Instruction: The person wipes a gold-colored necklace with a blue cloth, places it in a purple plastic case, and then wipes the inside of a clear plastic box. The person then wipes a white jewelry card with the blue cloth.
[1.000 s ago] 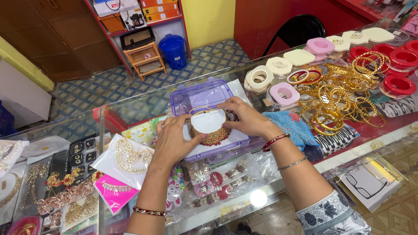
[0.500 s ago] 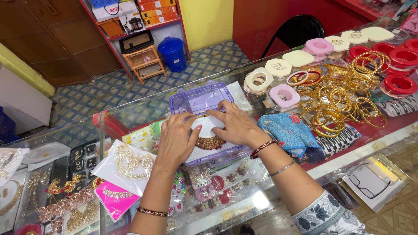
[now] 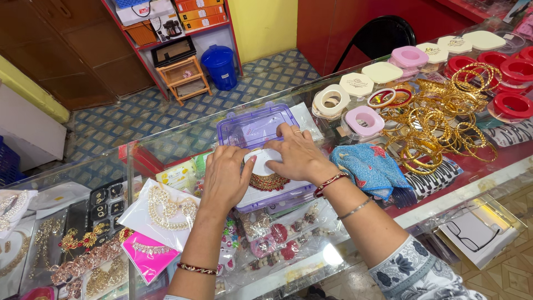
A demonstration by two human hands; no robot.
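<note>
- Nearest: patterned sleeve (image 3: pixel 416 272) on right forearm, red bangle (image 3: pixel 331 184) at wrist; another beaded bracelet (image 3: pixel 196 269) on left wrist.
- Left hand (image 3: pixel 226 179) flat on near-left part of clear purple-rimmed box (image 3: pixel 261 161), fingers spread & pressing down, not gripping anything – prob. steadying the tray.
- Right hand (image 3: pixel 300 157) over box middle, fingers bent onto white round insert (image 3: pixel 265 158), pressing/adjusting it; not closed round it.
- Gold & red necklace (image 3: pixel 268 181) lies in box under the insert, between both hands, partly hidden by them – seated on white card so it shows well.
- Box sits on glass counter (image 3: pixel 166 150), lid open away from person.
- Beside, right: blue embroidered pouch (image 3: pixel 371 168), just by right wrist.
- Beside, left: necklace set on white card (image 3: pixel 161 211), pink packet (image 3: pixel 149 253) below it, inside the display under the glass.
- Further right: heap of gold bangles (image 3: pixel 438 119), round bangle cases in cream, pink, red (image 3: pixel 513 103) in rows – laid out for showing.
- Far: blue-patterned tile floor (image 3: pixel 139 116), blue bin (image 3: pixel 221 66), small wooden rack (image 3: pixel 183 78), shelves w/ boxes, black chair (image 3: pixel 377 39), yellow wall, red panel.
</note>
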